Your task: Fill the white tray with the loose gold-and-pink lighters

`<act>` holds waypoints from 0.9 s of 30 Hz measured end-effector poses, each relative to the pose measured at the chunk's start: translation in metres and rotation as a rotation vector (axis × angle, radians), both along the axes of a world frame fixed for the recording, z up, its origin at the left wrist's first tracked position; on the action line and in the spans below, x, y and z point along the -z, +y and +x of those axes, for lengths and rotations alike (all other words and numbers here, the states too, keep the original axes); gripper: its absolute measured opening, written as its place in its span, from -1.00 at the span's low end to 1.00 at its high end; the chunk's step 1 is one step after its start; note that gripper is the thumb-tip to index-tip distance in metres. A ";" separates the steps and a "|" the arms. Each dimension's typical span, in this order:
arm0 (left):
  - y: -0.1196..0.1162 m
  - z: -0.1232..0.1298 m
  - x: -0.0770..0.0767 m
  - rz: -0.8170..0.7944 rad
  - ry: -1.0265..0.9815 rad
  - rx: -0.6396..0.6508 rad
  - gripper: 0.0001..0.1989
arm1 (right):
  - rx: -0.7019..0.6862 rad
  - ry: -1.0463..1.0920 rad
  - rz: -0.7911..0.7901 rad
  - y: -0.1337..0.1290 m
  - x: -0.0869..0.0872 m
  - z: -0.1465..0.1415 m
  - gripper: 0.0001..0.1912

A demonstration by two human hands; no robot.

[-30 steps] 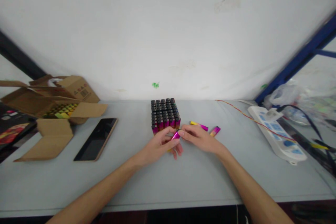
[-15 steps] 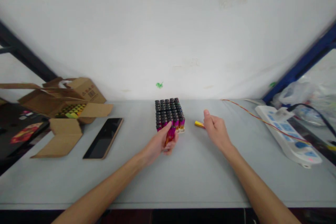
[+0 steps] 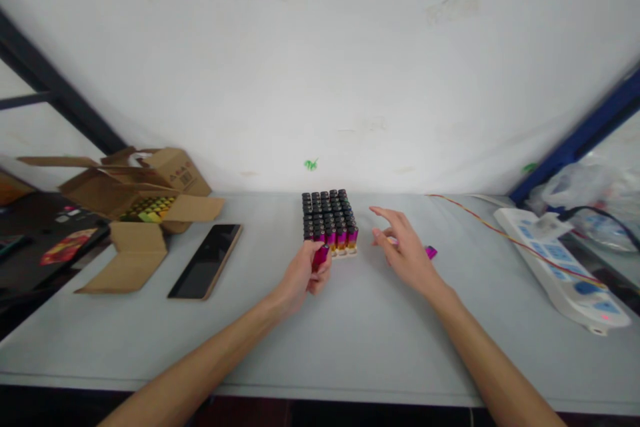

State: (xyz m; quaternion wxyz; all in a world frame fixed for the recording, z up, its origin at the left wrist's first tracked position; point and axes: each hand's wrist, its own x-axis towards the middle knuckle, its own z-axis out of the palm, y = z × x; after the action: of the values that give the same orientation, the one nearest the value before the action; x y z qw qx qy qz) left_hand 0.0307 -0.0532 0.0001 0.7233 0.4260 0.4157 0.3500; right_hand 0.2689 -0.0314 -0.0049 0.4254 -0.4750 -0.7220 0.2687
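Note:
My left hand (image 3: 305,270) is closed around a purple battery (image 3: 320,257), held tilted just in front of the rack; any more in the palm are hidden. Beyond it, several batteries (image 3: 341,239) with black tops and purple-and-orange sides stand upright in close rows in a pale rack (image 3: 350,253). To the right of the rack, my right hand (image 3: 405,247) is open, thumb and fingers apart, low over the table. A purple piece (image 3: 431,251) shows behind it, and something yellowish peeks out between its fingers, mostly covered.
On the left, an open cardboard box (image 3: 137,240) holds several yellow-and-black batteries (image 3: 150,209). A dark phone (image 3: 206,261) lies beside its flap. A white power strip (image 3: 560,267), a red-yellow wire (image 3: 480,220) and plastic bags (image 3: 580,183) are at the right. A white wall (image 3: 320,80) stands behind.
My right hand has gone from a closed fist to spread fingers, and the purple piece now shows at its right. My left hand still holds its battery, turned slightly. The view has shifted a little.

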 end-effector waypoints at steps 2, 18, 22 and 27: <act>0.000 0.001 -0.002 0.010 0.005 -0.018 -0.51 | 0.008 -0.007 0.015 -0.001 0.000 0.000 -0.51; 0.005 -0.030 -0.045 0.780 0.021 -0.215 -0.66 | 0.393 -0.207 0.124 0.004 -0.013 0.023 -0.30; 0.010 -0.034 -0.044 1.015 0.304 -0.265 -0.77 | 0.521 -0.103 0.179 0.004 -0.015 0.041 -0.33; 0.017 -0.035 -0.037 1.284 0.564 -0.220 -0.84 | 0.201 -0.221 0.261 0.014 -0.008 0.051 -0.56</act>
State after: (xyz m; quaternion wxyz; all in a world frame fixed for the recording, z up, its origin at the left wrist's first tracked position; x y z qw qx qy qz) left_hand -0.0047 -0.0367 0.0372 0.1548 0.7980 0.3394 0.4732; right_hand 0.3198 -0.0177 0.0033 0.4262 -0.5122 -0.7418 0.0754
